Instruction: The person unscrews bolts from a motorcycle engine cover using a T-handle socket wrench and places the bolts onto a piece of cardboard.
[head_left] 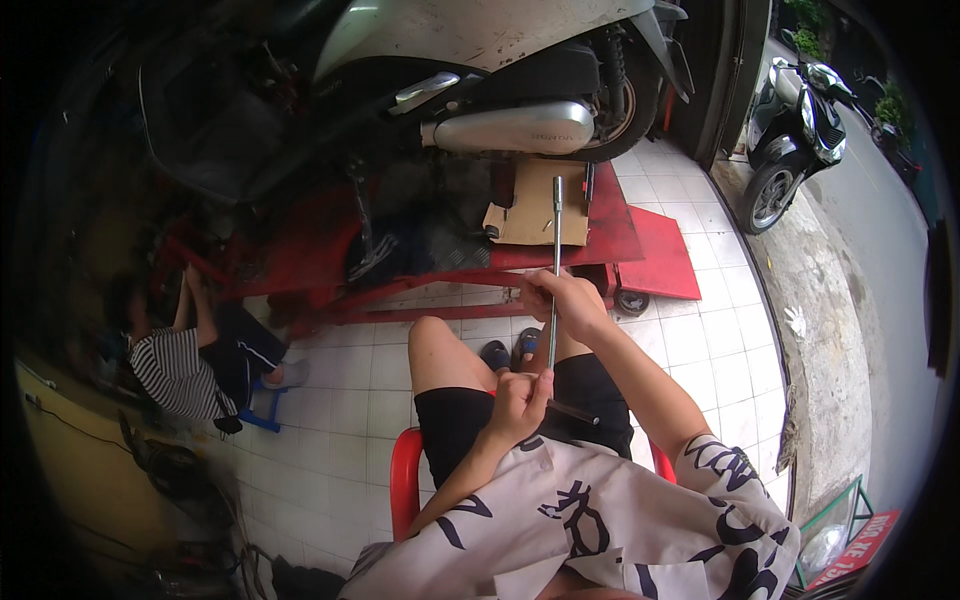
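A long metal T-handle socket wrench (557, 240) stands out in front of me, its socket end pointing away toward the lift. My left hand (520, 405) is closed around the handle end, near my lap, and part of the crossbar sticks out to its right. Farther up the shaft, my right hand (568, 303) has its fingers curled at the rod. Just beyond the socket end, a flattened piece of brown cardboard (530, 205) lies on the red lift platform (615, 225). Above it is a scooter (515, 130) with a silver side cover.
I sit on a red plastic chair (405, 480). At the left, a person in a striped shirt (180, 370) sits on a blue stool (264, 408). The lift's red ramp (660, 255) slopes onto the white-tiled floor. Outside, another scooter (790, 140) stands on the pavement.
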